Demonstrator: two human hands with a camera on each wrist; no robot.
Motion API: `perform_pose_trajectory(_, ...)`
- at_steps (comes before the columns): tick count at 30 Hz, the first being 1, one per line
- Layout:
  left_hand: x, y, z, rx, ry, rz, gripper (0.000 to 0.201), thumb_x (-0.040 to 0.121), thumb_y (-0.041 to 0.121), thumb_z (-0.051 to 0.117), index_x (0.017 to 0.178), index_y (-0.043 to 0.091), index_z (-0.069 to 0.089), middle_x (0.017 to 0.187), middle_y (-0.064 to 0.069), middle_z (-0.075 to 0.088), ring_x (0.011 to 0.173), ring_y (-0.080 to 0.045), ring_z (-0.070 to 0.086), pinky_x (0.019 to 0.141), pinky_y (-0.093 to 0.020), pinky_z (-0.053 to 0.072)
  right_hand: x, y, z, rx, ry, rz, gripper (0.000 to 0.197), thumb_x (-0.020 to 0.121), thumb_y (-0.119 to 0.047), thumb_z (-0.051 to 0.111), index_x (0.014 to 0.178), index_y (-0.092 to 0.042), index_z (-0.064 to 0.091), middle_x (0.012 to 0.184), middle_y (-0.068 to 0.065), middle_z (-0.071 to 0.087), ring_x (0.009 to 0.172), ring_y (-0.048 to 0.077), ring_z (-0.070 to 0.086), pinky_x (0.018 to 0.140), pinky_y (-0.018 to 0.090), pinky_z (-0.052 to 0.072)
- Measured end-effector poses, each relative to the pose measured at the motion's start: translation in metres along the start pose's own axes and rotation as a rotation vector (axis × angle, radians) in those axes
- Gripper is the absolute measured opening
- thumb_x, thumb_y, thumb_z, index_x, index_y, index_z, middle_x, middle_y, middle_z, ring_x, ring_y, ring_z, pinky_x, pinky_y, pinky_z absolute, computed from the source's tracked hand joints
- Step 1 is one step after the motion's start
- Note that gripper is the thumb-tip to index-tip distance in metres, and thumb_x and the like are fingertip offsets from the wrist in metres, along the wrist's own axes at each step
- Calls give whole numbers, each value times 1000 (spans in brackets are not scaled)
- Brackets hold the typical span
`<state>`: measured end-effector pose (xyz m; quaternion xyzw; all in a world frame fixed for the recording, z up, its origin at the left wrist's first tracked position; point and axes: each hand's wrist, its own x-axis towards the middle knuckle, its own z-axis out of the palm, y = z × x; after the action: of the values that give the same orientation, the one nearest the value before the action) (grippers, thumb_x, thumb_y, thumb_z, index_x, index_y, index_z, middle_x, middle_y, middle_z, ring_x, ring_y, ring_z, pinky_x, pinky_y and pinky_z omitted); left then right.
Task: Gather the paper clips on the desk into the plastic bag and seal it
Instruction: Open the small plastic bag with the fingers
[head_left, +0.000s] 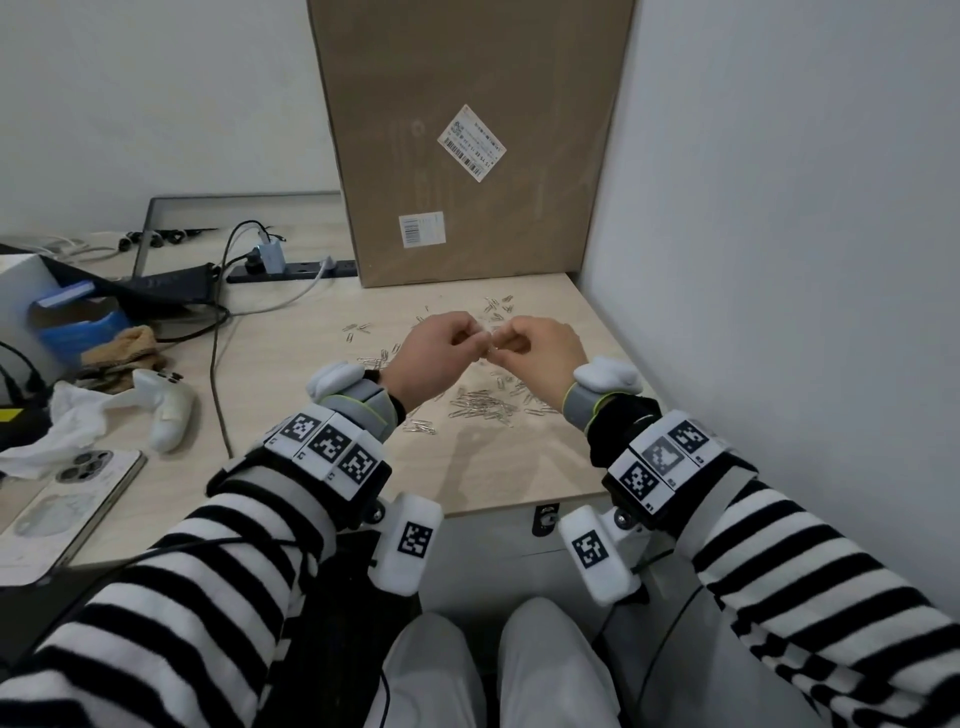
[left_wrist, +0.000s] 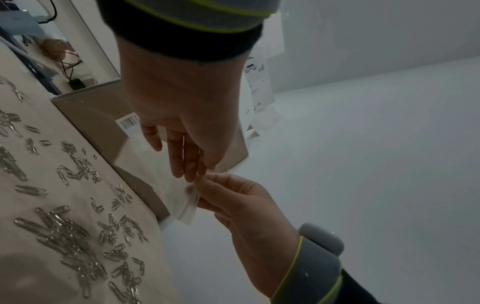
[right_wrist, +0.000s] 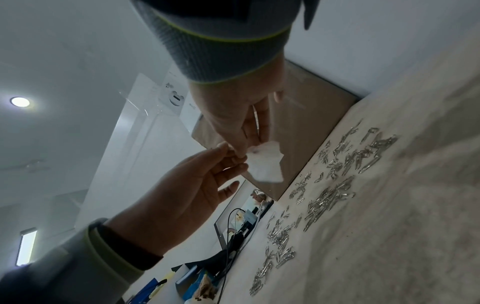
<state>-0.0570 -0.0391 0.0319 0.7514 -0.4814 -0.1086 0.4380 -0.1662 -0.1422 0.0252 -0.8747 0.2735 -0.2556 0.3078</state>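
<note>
Over on the far left of the pale wooden desk (head_left: 498, 467) lie a white game controller (head_left: 166, 410), a phone in a clear case (head_left: 78, 493) and a black power strip (head_left: 296, 269) trailing cables, all well apart from the action. Moving right, the person's left hand (head_left: 434, 358) is raised above the desk, thumb and fingertips pinching one edge of a small clear plastic bag (right_wrist: 265, 164), and you can see in the right wrist view how that bag hangs slack and looks empty. Right beside it, the right hand (head_left: 540, 353) pinches the opposite edge, fingers curled in, the two hands almost touching. My read: they are working the mouth of the bag apart so there is an opening to fill. Beneath and around the hands the silver metal paper clips (head_left: 488, 408) lie scattered on the desk, the thickest heap near the right wrist, thinner scatter farther back toward the tall brown cardboard box (head_left: 467, 140) leaning at the far wall. None gathered yet, by the look of it.
</note>
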Motion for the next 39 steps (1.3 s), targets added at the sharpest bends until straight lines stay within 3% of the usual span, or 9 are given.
perform_pose_trajectory(7,0,1,-1,-98,19,-45,23,89,27,61,89,4,63,85,-13,69,66,-13,51,54,-22,39,-3,-8,-4,-40,-3,-40,18,87,-22,56,82,-21,73,74,2,68,69,20,60,64,31,47)
perform_pose_trajectory(11,0,3,2,-122,37,-53,19,89,24,63,91,5,62,84,-4,68,55,1,50,45,-7,34,-3,-9,-7,103,43,27,16,85,-17,60,77,-17,73,76,2,71,78,21,69,70,32,54)
perform_pose_trajectory(15,1,6,1,-120,60,-46,14,89,22,61,88,8,61,81,-3,67,47,8,48,43,-4,32,-2,-7,-7,248,32,56,9,79,-16,68,71,-21,71,73,3,72,81,22,71,77,40,58)
perform_pose_trajectory(19,2,11,-2,-42,65,-8,13,90,18,58,87,7,64,81,-5,69,67,-8,58,57,-13,42,0,-4,-7,327,48,70,11,77,-18,73,69,-23,69,79,3,72,83,21,69,82,39,56)
perform_pose_trajectory(22,2,11,-3,85,68,23,12,89,17,57,83,9,63,80,-7,71,78,-21,66,73,-33,53,-1,-4,-6,310,74,67,10,80,-21,72,71,-22,67,72,-4,66,69,10,60,68,27,50)
perform_pose_trajectory(25,2,11,-3,342,136,73,14,88,19,53,82,8,61,79,-8,68,78,-27,61,70,-39,50,-2,-3,-7,61,114,51,8,82,-24,62,74,-22,63,67,-10,59,64,10,57,59,24,44)
perform_pose_trajectory(29,1,8,-11,522,231,86,11,83,19,52,79,11,57,76,-7,65,75,-31,57,63,-32,34,0,3,-15,-66,165,88,7,80,-27,56,74,-23,59,67,-10,59,75,22,63,70,35,52)
perform_pose_trajectory(36,-4,14,1,223,232,-43,25,83,35,58,90,12,51,72,4,55,74,-22,55,68,-36,45,-2,-8,-2,191,174,16,5,84,-20,58,78,-20,57,79,2,70,72,17,63,65,29,48)
perform_pose_trajectory(39,-5,13,4,191,193,-124,28,82,31,59,98,11,49,77,-1,61,78,-25,58,71,-38,48,-4,-10,0,230,194,6,4,85,-19,57,81,-19,56,81,2,71,67,13,59,63,26,45)
